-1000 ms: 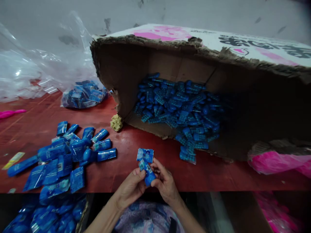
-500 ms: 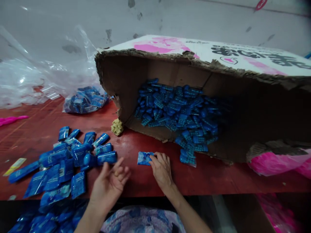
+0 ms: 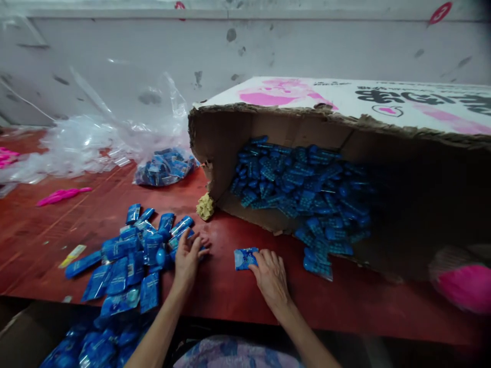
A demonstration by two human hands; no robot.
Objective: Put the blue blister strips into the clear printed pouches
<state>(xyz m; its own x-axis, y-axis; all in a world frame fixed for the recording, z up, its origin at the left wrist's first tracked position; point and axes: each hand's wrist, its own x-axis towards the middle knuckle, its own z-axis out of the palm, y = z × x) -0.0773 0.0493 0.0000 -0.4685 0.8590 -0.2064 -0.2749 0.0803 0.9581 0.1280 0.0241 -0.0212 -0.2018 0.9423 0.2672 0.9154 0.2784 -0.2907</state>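
Note:
My left hand reaches into the right edge of a heap of blue packets on the red table; its fingers curl over one packet there. My right hand rests flat on the table with its fingertips on a small blue folded wrapper. A torn cardboard box lies on its side behind my hands, with several blue packets spilling out of its open mouth toward my right hand.
A clear plastic bag of blue packets and crumpled clear plastic lie at the back left. Pink pieces sit on the left, a pink bag at the right edge. More blue packets fill a box below the table's front edge.
One second ago both hands held a blue packet together near the table edge. Since then the left hand went left to the heap, and the right hand came down on the folded wrapper.

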